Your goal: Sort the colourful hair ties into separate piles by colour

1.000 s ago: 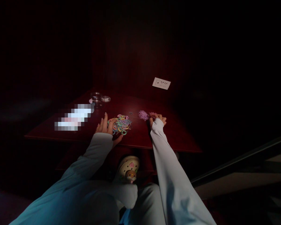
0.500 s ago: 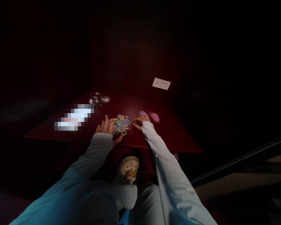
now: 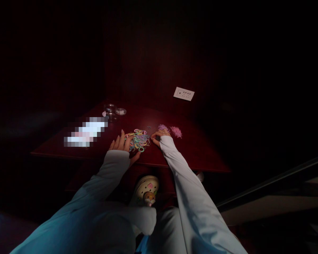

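Standing beyond the left hand (image 3: 122, 144): clear jar (image 3: 111, 112), contents unclear.

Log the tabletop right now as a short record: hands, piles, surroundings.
left hand: fingers spread, at the left side of the mixed pile
left hand point: left hand
right hand: right hand, fingertips close together beside the mixed pile; any held band too small to tell
mixed pile: mixed pile, multicoloured bands and rings, between the hands
sorted piles: purple pile, partly behind the right hand; pink pile to its right
container: clear jar, beside a round clear piece
surface: dark red table
wall: white socket plate
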A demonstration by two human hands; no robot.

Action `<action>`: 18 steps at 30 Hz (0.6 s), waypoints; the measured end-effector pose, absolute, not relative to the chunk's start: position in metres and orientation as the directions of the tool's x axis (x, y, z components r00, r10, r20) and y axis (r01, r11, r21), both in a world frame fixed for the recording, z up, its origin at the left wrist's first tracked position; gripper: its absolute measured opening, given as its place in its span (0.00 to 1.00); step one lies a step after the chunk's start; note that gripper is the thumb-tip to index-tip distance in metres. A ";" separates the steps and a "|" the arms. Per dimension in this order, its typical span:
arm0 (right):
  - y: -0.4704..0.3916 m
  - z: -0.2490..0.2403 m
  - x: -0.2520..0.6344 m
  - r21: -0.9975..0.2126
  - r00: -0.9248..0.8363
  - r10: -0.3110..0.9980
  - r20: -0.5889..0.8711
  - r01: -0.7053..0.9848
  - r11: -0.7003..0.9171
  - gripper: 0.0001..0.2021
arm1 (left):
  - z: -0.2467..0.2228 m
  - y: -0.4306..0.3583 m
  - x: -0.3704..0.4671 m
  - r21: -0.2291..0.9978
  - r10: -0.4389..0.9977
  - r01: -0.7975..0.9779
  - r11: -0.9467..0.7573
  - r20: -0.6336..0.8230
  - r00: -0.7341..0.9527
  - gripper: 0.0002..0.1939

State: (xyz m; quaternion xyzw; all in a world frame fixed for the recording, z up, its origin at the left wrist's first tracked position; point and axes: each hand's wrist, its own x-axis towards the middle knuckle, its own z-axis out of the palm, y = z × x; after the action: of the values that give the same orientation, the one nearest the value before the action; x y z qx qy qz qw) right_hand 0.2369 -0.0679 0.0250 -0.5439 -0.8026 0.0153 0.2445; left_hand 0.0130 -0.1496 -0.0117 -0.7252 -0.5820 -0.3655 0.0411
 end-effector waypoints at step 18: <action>-0.025 0.031 0.214 -0.205 -0.072 0.904 0.421 0.964 0.172 0.09 | -0.014 -0.147 0.012 0.331 0.819 0.892 -0.308 0.570 0.071 0.38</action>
State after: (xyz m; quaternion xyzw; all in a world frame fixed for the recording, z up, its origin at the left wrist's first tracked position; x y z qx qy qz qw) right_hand 0.2138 -0.0252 0.0306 -0.6402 -0.7293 -0.0637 0.2327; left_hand 0.0123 -0.1473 -0.0139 -0.7298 -0.5860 -0.3482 0.0525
